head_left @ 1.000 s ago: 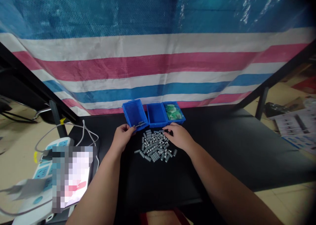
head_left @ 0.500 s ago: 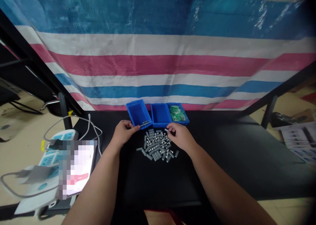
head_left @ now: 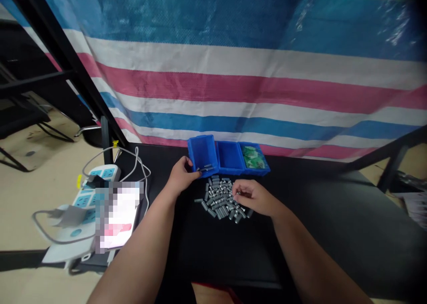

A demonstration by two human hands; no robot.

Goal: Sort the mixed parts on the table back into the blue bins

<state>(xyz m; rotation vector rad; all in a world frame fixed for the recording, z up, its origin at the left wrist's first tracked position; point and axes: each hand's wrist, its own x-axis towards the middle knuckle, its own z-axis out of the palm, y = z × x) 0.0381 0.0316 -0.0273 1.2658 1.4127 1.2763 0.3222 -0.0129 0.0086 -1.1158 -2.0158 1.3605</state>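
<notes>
Left hand (head_left: 182,176) is gripping the near-left corner of an open blue rectangular plastic bin (head_left: 203,152), fingers bent around the rim, thumb lying at the near edge. A few small grey metal cylinders (head_left: 208,166) are lying inside, at the near end. Right hand (head_left: 254,196) is hovering over or touching the right side of a loose pile of small grey and silvery metal parts (head_left: 222,199); its fingers are curling, thumb and fingertips close together. Whether they are pinching a part, cannot tell; too small and dim. Pile is sitting on the black flat surface (head_left: 213,246), just in front of the bins. A second blue plastic bin (head_left: 230,155) is standing right of the first; beside it a third blue bin (head_left: 266,170) is holding green-and-clear plastic packets (head_left: 253,157). Far left, a lit phone-like screen (head_left: 123,215) is resting by a white power strip with blue sockets (head_left: 83,201).
</notes>
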